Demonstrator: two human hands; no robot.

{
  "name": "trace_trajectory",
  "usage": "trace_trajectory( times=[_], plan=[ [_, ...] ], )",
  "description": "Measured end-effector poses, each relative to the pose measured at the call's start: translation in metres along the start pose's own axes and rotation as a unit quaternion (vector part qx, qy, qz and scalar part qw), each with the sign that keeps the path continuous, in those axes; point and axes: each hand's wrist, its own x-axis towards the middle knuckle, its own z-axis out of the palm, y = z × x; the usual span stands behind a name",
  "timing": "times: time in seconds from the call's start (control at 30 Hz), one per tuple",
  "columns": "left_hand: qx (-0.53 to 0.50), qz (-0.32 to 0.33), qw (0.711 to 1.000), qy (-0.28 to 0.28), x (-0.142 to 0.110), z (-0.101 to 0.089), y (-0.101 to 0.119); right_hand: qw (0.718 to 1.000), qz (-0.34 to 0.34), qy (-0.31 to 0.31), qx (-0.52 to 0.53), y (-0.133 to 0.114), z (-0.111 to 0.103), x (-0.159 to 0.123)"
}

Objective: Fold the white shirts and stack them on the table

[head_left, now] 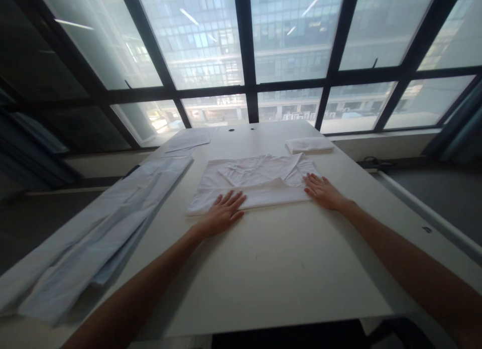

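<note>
A white cloth garment [259, 173] lies partly folded across the middle of the table, its near part turned over into a band and its upper part wrinkled. My left hand [225, 213] rests flat on the near edge, left of centre, fingers spread. At the garment's right end, my right hand [323, 191] lies with its fingers stretched out over the cloth's edge. Neither hand grips anything. The exact kind of garment cannot be made out.
A neatly folded white cloth [309, 145] sits at the back right of the white table [263, 273]. Long white garments [94, 233] lie stacked along the left side. Papers or thin sheets [188, 143] are at the back left. Large windows [205, 42] stand beyond.
</note>
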Motion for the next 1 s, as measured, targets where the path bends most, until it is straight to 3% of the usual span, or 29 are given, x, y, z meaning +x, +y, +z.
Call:
trace_trajectory(
  times=[0.13, 0.27, 0.37, 0.47, 0.57, 0.73, 0.83, 1.0],
  plan=[
    [0.001, -0.003, 1.0, -0.006, 0.0, -0.001, -0.001, 0.996, 0.084, 0.035, -0.021, 0.016, 0.003, 0.0],
    [0.002, 0.0, 1.0, 0.0, 0.001, 0.001, -0.002, 0.961, 0.199, 0.181, -0.06, 0.014, 0.0, -0.005],
    [-0.003, 0.002, 1.0, 0.005, 0.002, 0.002, -0.001, 0.956, 0.176, 0.232, -0.044, -0.008, -0.004, -0.007],
    [-0.019, -0.006, 1.0, -0.012, 0.001, 0.0, -0.002, 0.981, 0.077, 0.178, 0.007, -0.044, -0.003, -0.007],
    [-0.03, -0.079, 0.996, -0.034, -0.001, -0.003, -0.015, 0.995, -0.012, 0.096, 0.035, -0.071, 0.004, -0.005],
    [-0.004, -0.267, 0.963, -0.036, -0.013, 0.0, -0.065, 0.998, -0.04, 0.039, 0.034, -0.07, 0.013, -0.003],
    [-0.001, -0.31, 0.951, 0.012, -0.017, 0.008, -0.089, 0.998, -0.04, 0.039, 0.029, -0.063, 0.014, -0.003],
    [-0.018, -0.332, 0.932, 0.146, -0.015, 0.011, -0.107, 0.998, -0.04, 0.043, 0.036, -0.065, 0.012, -0.004]
  ],
)
